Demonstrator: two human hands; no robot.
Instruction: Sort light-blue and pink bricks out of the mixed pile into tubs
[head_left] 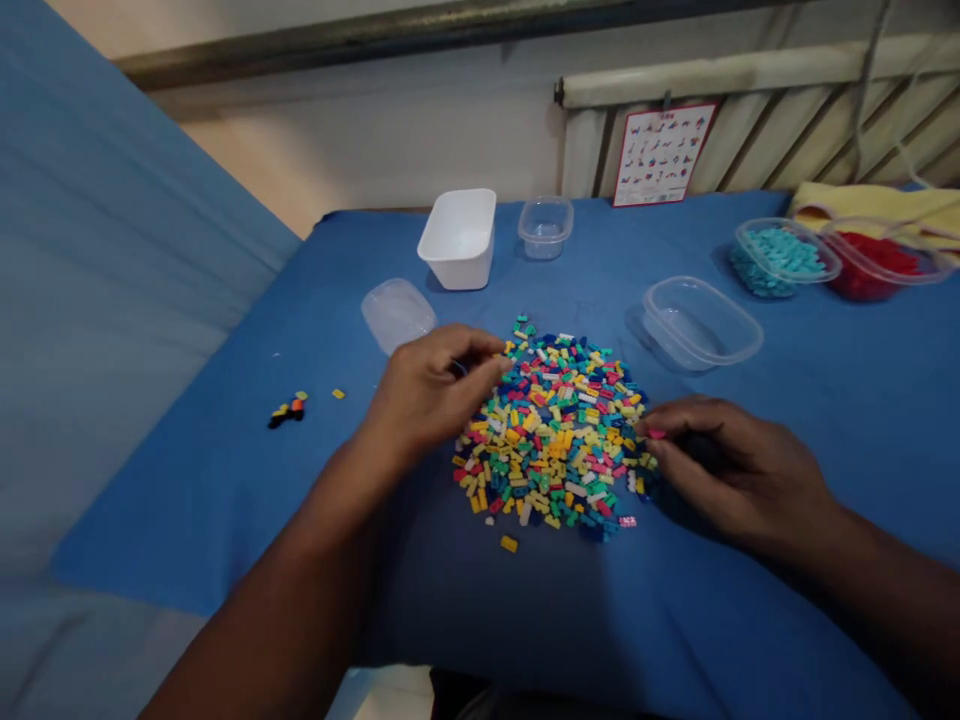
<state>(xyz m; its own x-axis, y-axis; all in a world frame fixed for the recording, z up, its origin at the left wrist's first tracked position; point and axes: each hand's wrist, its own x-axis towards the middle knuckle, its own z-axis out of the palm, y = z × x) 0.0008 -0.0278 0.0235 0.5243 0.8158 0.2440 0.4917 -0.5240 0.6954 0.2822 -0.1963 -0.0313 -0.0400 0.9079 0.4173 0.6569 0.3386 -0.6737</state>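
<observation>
- On the blue table, a pile of small coloured bricks lies at the middle, between 2 hands.
- Left hand rests at the pile's left edge, fingers curled, thumb and fingertips pinched; what they grip I cannot tell.
- Right hand sits at the pile's right edge, fingertips nipping a pink brick.
- Far right, an empty clear tub; far left, a white tub.
</observation>
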